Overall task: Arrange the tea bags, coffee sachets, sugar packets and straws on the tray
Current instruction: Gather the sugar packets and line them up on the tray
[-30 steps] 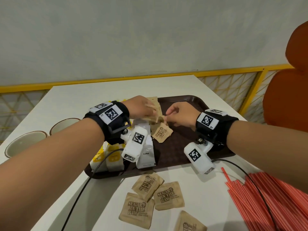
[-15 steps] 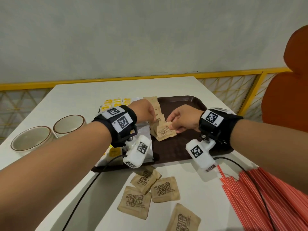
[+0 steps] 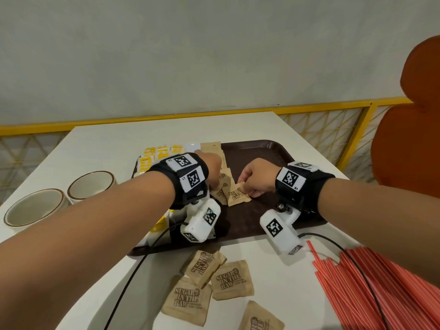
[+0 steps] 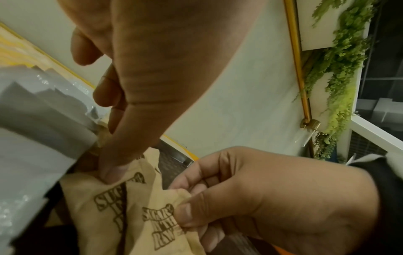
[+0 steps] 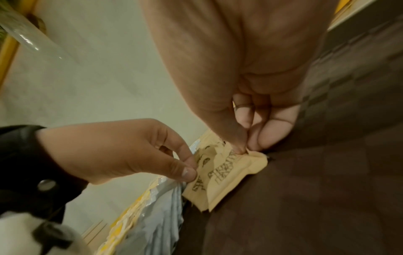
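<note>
Head view: sugar packet [image 3: 238,194] between hands [image 3: 232,175].

Since a second ago both hands have drawn back along the row of brown sugar packets toward the person, the right hand [image 3: 258,176] now pinching the nearest packet [image 3: 238,194] by its corner between thumb and fingertip. That packet, which lay flat below the left hand [image 3: 209,166] before, now overlaps the packet just beside that hand's thumb. The left hand, earlier at the far packets, now presses its thumb on the neighbouring packet [image 4: 104,203], though whether its fingers grip it is hard to tell.
</note>
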The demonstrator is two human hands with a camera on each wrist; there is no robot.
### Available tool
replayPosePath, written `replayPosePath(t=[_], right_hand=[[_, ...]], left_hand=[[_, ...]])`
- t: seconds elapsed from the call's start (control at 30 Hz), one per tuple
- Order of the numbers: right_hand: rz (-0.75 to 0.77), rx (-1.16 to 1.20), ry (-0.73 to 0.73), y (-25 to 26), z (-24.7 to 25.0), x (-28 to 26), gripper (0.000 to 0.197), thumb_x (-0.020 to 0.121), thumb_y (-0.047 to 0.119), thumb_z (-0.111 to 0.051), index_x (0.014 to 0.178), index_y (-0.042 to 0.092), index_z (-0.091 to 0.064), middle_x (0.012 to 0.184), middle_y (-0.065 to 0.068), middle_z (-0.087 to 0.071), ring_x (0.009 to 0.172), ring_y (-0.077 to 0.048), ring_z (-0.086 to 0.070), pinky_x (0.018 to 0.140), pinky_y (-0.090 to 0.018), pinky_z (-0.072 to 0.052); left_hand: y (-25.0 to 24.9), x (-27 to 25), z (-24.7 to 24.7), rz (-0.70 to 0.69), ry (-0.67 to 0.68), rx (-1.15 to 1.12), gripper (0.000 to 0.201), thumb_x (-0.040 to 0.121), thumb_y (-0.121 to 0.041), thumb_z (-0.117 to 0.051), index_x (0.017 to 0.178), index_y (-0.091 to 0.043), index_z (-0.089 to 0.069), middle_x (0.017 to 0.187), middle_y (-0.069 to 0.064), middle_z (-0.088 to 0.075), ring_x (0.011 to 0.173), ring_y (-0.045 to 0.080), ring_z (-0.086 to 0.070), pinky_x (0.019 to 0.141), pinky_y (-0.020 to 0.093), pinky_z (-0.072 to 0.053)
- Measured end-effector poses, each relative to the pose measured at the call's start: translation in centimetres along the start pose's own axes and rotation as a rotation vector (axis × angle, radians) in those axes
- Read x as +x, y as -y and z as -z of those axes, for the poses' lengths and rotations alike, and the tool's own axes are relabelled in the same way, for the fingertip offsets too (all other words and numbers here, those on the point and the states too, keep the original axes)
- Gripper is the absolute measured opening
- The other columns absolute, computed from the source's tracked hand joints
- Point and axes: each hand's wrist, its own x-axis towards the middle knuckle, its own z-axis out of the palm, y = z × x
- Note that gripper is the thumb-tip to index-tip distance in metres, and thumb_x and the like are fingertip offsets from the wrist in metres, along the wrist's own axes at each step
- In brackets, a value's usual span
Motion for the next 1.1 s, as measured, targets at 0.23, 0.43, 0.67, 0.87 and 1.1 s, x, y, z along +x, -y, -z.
replayPosePath(t=[0.23, 0.43, 0.67, 0.87, 1.1], right_hand=[[0.031, 0.086, -0.013, -0.6, 0.2, -0.3, 0.019, 0.08, -0.003, -0.072, 0.084, 0.011, -0.06, 0.074, -0.008, -0.065, 0.063, -0.014, -0.064, 0.07, -0.03, -0.059], [0.011, 0.167, -0.001, -0.6, 0.0, -0.8, 0.021, 0.08, -0.007, -0.07, 0.083, 0.009, -0.056, 0.071, -0.009, -0.061, 0.057, -0.015, -0.061, 0.066, -0.028, -0.057], [0.007, 0.146, 0.016, -0.4, -0.4, -0.9, 0.025, 0.079, -0.009, -0.07, 0.083, 0.01, -0.054, 0.075, -0.01, -0.061, 0.061, -0.017, -0.062, 0.071, -0.032, -0.057], [-0.004, 0.148, -0.004, -0.1, -0.7, -0.8, 0.025, 0.078, -0.008, -0.071, 0.081, 0.011, -0.054, 0.075, -0.011, -0.062, 0.066, -0.021, -0.063, 0.079, -0.039, -0.059], [0.009, 0.192, -0.009, 0.7, -1.0, -0.8, 0.026, 0.078, -0.009, -0.069, 0.082, 0.01, -0.053, 0.072, -0.011, -0.061, 0.058, -0.017, -0.061, 0.07, -0.032, -0.057]], left_hand=[[0.0, 0.9, 0.1, -0.021, 0.032, -0.013, 0.018, 0.086, -0.027, -0.065, 0.075, -0.014, -0.059, 0.082, 0.002, -0.06, 0.082, 0.02, -0.058, 0.079, 0.029, -0.048], [-0.4, 1.3, 0.3, -0.089, 0.029, -0.062, 0.018, 0.086, -0.023, -0.063, 0.096, -0.012, -0.074, 0.101, 0.004, -0.072, 0.094, 0.02, -0.066, 0.088, 0.034, -0.052], [0.8, 2.1, 0.2, 0.043, -0.084, -0.028, 0.02, 0.081, -0.031, -0.071, 0.093, -0.016, -0.072, 0.098, 0.0, -0.071, 0.092, 0.019, -0.066, 0.086, 0.034, -0.055], [0.7, 2.6, -0.1, 0.045, -0.028, 0.006, 0.025, 0.079, -0.033, -0.074, 0.094, -0.014, -0.071, 0.098, 0.001, -0.071, 0.093, 0.019, -0.066, 0.086, 0.033, -0.054], [1.4, 3.3, 0.0, 0.054, -0.042, 0.047, 0.018, 0.079, -0.034, -0.071, 0.087, -0.018, -0.07, 0.094, -0.001, -0.071, 0.09, 0.018, -0.065, 0.089, 0.036, -0.052]])
